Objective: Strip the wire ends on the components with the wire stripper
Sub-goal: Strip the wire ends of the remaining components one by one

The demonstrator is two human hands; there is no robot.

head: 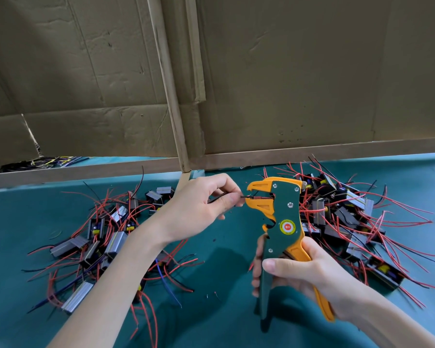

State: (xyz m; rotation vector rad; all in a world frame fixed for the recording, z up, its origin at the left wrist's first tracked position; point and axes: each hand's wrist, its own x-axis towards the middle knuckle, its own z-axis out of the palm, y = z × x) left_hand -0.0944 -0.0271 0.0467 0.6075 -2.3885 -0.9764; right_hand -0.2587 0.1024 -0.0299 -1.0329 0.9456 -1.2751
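Note:
My right hand (301, 272) grips the two handles of a green and orange wire stripper (284, 222), held upright above the teal table. Its orange jaws (259, 197) point left and stand apart. My left hand (201, 207) pinches a thin wire (249, 196) between thumb and fingers, and the wire's end lies between the jaws. The component on that wire is hidden behind my left hand.
A heap of small grey and black components with red and black wires (101, 237) lies left of my arms; a second heap (349, 217) lies to the right. Cardboard walls (286, 84) on a wooden frame (181, 136) close the table's far side. Bare teal cloth (224, 310) lies between.

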